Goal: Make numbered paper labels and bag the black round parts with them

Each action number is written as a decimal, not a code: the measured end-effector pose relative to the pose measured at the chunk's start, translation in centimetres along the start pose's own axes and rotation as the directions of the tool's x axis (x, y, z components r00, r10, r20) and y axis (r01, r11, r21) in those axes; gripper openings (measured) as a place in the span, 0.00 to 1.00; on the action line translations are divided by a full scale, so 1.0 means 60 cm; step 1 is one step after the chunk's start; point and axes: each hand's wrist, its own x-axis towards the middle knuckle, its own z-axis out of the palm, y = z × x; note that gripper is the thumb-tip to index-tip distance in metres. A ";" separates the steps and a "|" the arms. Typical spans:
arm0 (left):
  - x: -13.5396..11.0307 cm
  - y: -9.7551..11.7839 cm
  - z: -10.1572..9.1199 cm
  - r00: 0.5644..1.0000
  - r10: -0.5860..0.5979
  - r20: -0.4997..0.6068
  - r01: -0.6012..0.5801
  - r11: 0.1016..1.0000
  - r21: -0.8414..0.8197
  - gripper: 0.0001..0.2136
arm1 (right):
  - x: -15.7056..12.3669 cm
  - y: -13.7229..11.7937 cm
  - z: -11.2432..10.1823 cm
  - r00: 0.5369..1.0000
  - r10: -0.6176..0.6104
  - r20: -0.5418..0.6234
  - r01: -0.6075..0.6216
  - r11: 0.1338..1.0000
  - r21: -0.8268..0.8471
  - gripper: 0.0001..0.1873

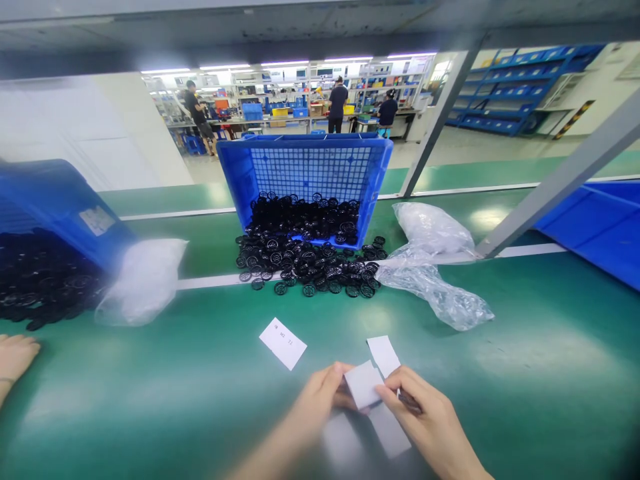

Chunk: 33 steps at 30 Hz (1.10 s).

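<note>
White paper, thin stuff: pinching one slip (pixel 363 385) between left hand (pixel 320 395) and right hand (pixel 431 421), fingertips closed on its two edges, low and centre over the green table (pixel 525 373). Seems to be more paper underneath, hard to tell how much. Just beyond, a second slip (pixel 384 353), plus a written slip (pixel 283 343) lying flat to the left. Easy to crease one or pick up two at once with so light a pinch. Further back, tipped blue crate (pixel 305 167) spilling black rings (pixel 310 267) up to the white line, crinkled bags (pixel 435 280) right beside. Could well sweep a loose slip into that pile or under a bag with one careless forearm. Also someone else's hand (pixel 15 355) at the far left edge, near a blurred second crate (pixel 55 207).
</note>
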 end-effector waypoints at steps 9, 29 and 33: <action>-0.009 0.016 0.007 0.999 0.011 0.043 -0.015 0.996 0.092 0.29 | -0.001 0.000 0.005 0.999 0.022 -0.028 -0.023 0.999 -0.043 0.18; -0.024 0.041 0.023 0.998 0.056 -0.024 -0.030 0.798 0.602 0.16 | 0.008 -0.016 -0.012 0.986 -0.158 0.045 0.164 0.967 -0.196 0.11; -0.022 0.036 0.025 0.997 0.080 -0.015 -0.058 0.829 0.556 0.16 | 0.012 -0.026 -0.015 0.968 -0.192 0.165 0.214 0.968 -0.132 0.11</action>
